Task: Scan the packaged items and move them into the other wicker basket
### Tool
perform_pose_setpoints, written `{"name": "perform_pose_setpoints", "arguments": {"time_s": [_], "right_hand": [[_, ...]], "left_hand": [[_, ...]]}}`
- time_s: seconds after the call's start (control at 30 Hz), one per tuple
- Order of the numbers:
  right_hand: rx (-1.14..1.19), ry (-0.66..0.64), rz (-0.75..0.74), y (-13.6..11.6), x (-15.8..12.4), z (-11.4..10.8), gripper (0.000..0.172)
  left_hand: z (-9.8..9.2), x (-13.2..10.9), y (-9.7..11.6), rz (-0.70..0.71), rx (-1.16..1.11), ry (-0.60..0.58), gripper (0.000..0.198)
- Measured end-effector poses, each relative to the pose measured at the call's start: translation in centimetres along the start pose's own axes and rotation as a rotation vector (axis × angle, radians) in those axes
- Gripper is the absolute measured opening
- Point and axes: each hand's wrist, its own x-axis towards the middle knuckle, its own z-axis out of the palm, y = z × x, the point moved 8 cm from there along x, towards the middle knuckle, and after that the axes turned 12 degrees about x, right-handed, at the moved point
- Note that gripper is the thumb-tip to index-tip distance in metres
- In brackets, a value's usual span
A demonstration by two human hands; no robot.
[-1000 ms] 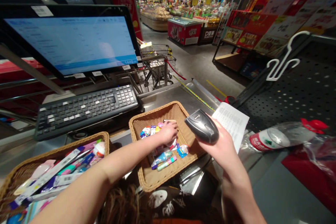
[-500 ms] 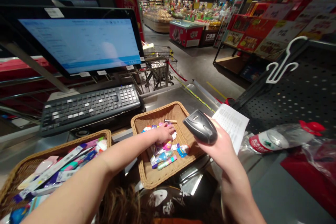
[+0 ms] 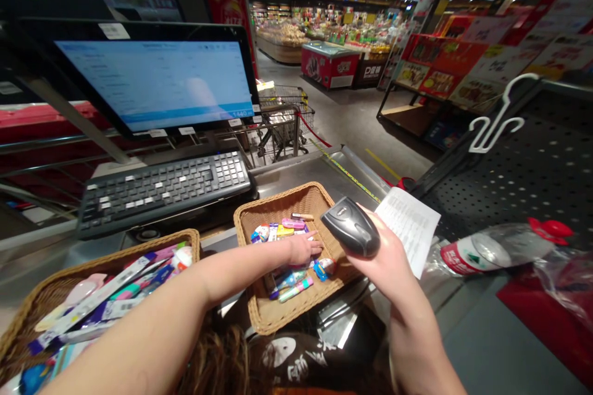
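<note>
My left hand [image 3: 303,249] reaches down into a wicker basket [image 3: 315,194] in front of me, its fingers stretched out and apart above the small goods; the palm side is hidden. Around it lie a pink packaged item [image 3: 293,223], a round blue-and-white item [image 3: 262,232], a pastel-coloured stick [image 3: 295,290] and a blue item with a round top [image 3: 324,268]. Wrapped around a black handheld barcode scanner [image 3: 351,226], my right hand [image 3: 391,253] holds it over the basket's right edge, the front pointing up and left.
To the left, a second wicker basket [image 3: 194,241] holds several packaged goods. Behind it stand a keyboard [image 3: 171,185] and a monitor [image 3: 157,80]. Printed paper [image 3: 407,225] and a red-capped plastic bottle [image 3: 500,245] lie at right, near a white hanger [image 3: 498,120].
My left hand has shifted right and slightly toward me within the basket, uncovering the pink item and its neighbours. My right hand keeps the scanner in nearly the same place.
</note>
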Motion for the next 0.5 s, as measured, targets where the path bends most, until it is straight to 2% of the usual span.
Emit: {"name": "perform_pose_setpoints", "arguments": {"time_s": [0.1,0.2,0.27,0.37,0.5], "right_hand": [[-0.007,0.008,-0.013,-0.1,-0.1,-0.1,0.056],[-0.021,0.015,-0.026,-0.2,-0.3,-0.4,0.056],[-0.031,0.028,-0.040,-0.5,-0.4,-0.6,0.055],[-0.042,0.070,-0.071,-1.2,-0.4,-1.0,0.050],[-0.040,0.092,-0.161,-3.3,0.2,-0.7,0.050]], "left_hand": [[-1.2,-0.3,0.8,0.081,-0.007,0.002,0.029],[-4.0,-1.3,0.4,0.116,-0.001,0.049,0.025],[-7.0,-2.5,-0.7,0.085,-0.031,0.126,0.040],[-11.7,-5.4,-3.9,-0.115,-0.204,0.258,0.061],[-17.6,-10.6,-6.7,-0.213,-0.449,0.476,0.065]]}}
